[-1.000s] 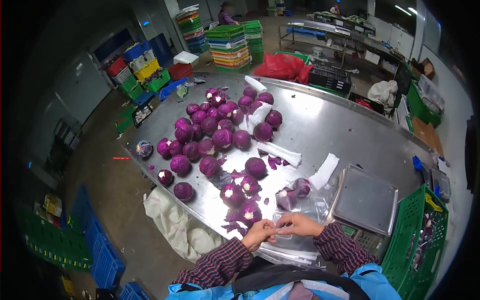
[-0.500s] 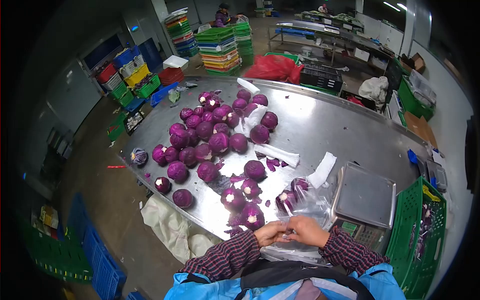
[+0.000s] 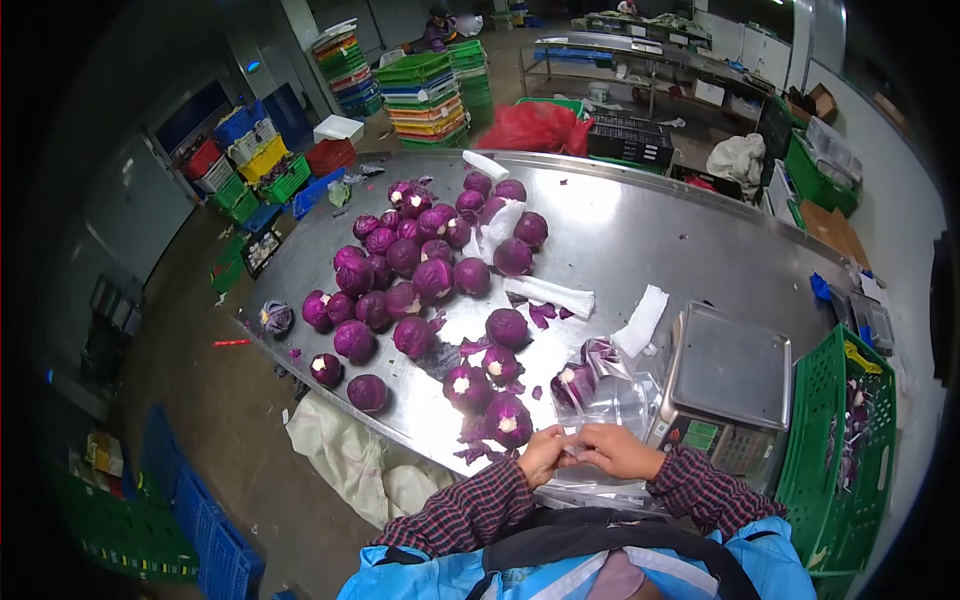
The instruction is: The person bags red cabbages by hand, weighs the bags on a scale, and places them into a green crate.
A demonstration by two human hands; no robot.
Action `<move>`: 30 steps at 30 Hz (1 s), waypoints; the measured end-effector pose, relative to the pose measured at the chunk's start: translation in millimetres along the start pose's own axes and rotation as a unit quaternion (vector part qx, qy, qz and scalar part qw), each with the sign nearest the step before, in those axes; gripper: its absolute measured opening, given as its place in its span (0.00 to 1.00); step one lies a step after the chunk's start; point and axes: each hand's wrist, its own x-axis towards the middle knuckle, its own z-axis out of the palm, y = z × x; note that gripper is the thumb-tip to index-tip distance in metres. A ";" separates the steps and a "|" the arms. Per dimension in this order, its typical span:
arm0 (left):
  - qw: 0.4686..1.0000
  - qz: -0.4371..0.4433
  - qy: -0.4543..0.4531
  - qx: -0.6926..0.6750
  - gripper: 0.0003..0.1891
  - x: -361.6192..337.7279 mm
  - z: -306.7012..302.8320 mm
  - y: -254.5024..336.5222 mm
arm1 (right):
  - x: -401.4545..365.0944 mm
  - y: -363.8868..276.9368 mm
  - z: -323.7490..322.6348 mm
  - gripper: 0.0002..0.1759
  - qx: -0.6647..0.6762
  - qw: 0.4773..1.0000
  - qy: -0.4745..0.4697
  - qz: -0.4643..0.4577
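Note:
My left hand (image 3: pixel 543 456) and my right hand (image 3: pixel 618 452) meet at the table's near edge, fingers pinched together on the edge of a clear plastic bag (image 3: pixel 618 402). Red cabbages (image 3: pixel 572 386) show through the bag, which lies just beyond my hands. More flat clear plastic (image 3: pixel 590 482) sits beneath my wrists. Left of my left hand lies a red cabbage with a pale cut stem (image 3: pixel 508 420), with loose purple leaves around it. To the right of my right hand stands a weighing scale (image 3: pixel 735 365), its metal pan bare.
Many red cabbages (image 3: pixel 404 258) cover the left of the metal table (image 3: pixel 640 215). White foam net sleeves (image 3: pixel 640 320) lie near the scale. A green crate (image 3: pixel 835 450) with trimmings stands at right. A white sack (image 3: pixel 335 455) hangs at the near edge. Crates (image 3: pixel 420 95) are stacked behind.
My hands keep their pinch on the plastic and have shifted slightly right. The bag's plastic lies differently around the cabbages. The whole view has tilted a little.

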 end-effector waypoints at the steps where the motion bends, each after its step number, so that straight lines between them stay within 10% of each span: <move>1: 1.000 0.008 0.014 -0.007 0.06 -1.4 0.4 3.3 | -2.0 -13.3 -3.8 0.18 0.072 0.997 -0.020 0.003; 3: 1.000 0.013 0.003 0.026 0.10 -7.7 0.1 16.2 | -3.8 -3.9 2.2 0.23 -0.037 0.995 0.012 -0.088; 5: 0.999 0.006 -0.022 0.031 0.11 -19.3 9.7 28.5 | 3.4 -17.0 -21.1 0.16 0.052 0.987 0.064 0.135; 7: 0.996 0.007 -0.053 0.067 0.12 -5.6 -4.3 17.1 | 4.7 -6.5 -35.4 0.10 0.148 0.949 0.227 0.164; 22: 0.999 0.037 0.002 0.038 0.13 -26.4 16.9 12.0 | 2.2 -13.5 18.3 0.12 -0.240 0.968 0.058 0.036; 26: 0.994 0.074 0.051 0.057 0.09 -28.4 10.0 13.4 | -22.3 -37.3 -38.3 0.12 0.258 0.965 -0.047 -0.002; 28: 0.998 0.042 0.027 0.029 0.10 -36.6 7.5 17.5 | -66.0 -69.0 -100.9 0.18 0.301 0.939 0.166 0.016; 30: 0.999 0.033 -0.003 0.036 0.10 -41.1 -2.7 14.7 | -116.2 -82.0 -158.4 0.18 0.493 0.803 0.308 -0.130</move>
